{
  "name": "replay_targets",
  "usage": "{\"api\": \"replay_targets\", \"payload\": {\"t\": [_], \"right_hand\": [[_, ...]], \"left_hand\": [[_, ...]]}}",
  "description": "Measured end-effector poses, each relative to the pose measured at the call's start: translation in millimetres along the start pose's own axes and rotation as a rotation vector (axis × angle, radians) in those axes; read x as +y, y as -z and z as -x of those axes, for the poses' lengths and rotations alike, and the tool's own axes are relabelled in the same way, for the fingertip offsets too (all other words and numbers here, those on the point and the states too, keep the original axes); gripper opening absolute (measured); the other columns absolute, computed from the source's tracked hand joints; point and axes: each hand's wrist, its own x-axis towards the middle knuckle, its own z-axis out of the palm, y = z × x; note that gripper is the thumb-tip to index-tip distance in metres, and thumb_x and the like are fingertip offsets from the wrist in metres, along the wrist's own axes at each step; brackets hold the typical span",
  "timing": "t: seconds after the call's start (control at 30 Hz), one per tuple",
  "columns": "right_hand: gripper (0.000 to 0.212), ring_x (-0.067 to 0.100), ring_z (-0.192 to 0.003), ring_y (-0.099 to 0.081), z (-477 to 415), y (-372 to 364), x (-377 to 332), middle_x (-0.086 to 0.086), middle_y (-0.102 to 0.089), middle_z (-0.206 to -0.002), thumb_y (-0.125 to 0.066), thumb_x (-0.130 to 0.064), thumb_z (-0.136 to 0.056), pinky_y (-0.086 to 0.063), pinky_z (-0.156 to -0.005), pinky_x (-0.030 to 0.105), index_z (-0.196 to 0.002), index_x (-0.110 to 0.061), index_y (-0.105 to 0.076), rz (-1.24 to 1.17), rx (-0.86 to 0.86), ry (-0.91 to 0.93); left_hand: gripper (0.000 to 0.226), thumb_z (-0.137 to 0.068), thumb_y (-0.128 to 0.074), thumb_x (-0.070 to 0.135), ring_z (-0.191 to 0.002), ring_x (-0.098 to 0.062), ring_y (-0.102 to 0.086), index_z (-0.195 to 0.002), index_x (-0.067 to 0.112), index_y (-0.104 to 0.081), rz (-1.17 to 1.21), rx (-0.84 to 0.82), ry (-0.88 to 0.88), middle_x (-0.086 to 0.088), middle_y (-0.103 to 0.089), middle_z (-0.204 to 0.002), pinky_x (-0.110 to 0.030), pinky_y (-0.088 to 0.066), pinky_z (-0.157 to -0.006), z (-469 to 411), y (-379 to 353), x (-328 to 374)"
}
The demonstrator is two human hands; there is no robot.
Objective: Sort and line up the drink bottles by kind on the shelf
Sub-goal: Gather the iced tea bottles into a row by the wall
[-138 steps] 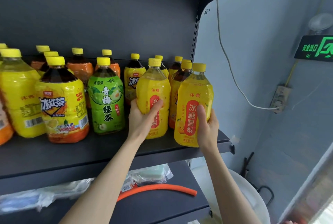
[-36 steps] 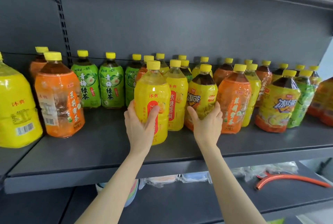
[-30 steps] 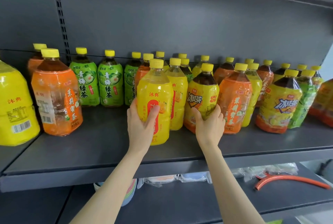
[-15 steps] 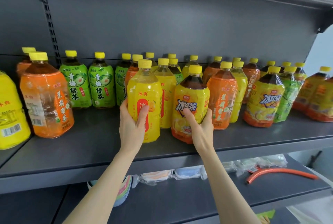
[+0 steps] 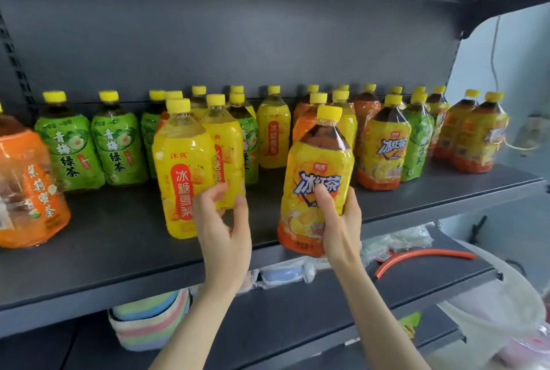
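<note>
Left hand (image 5: pixel 223 232): we are observing it bare, left forearm (image 5: pixel 193 325) bare.
Right hand (image 5: pixel 340 221): we are observing it bare, right forearm (image 5: pixel 378 325) bare.

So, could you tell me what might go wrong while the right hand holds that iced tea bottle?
1. The right hand alone holds the iced tea bottle by its lower half at the shelf front edge; a slip could drop it.
2. The other iced tea bottle stands in a tightly packed group, so setting it there could topple neighbours.
3. The left hand is close beside the pear drink bottle and might nudge it.
</note>
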Motion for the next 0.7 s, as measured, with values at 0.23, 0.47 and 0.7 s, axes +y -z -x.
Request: {"api": "replay_targets", "payload": {"t": [0.23,0.47,0.7], "right_hand": [[0.05,0.012,-0.085,-0.071,-33.1,99.7,-19.0,-0.005,-0.073,-0.092,-0.068,-0.06,-0.061,-0.056,-0.068,0.027,-0.1,-0.029,-0.063,0.071,0.099,0.014],[0.035,0.016,-0.082,-0.07,-76.0,203.5,-29.2,-0.003,-0.072,-0.087,-0.067,-0.051,-0.069,-0.057,-0.071,0.034,-0.093,-0.026,-0.061,0.154,0.152,-0.006],[0.04,0.014,-0.079,-0.07,-112.8,248.7,-29.7,-0.003,-0.072,-0.086,-0.068,-0.055,-0.065,-0.054,-0.066,0.029,-0.092,-0.026,-0.062,0.152,0.177,0.004]], "left_hand": [[0.017,-0.092,-0.051,0.031,-0.095,0.003,-0.057,-0.105,0.02,-0.054,0.175,-0.253,0.061,0.014,-0.06,-0.099,-0.011,-0.044,-0.078,27.0,-107.5,34.9],[0.025,-0.096,-0.05,0.027,-0.105,-0.01,-0.054,-0.117,0.013,-0.053,0.172,-0.311,0.133,0.013,-0.057,-0.106,-0.001,-0.037,-0.079,35.3,-227.3,49.6],[0.072,-0.089,-0.056,0.049,-0.134,-0.015,-0.037,-0.145,0.013,-0.027,0.145,-0.34,0.197,-0.002,-0.039,-0.146,-0.032,-0.031,-0.111,3.2,-311.8,47.6]]}}
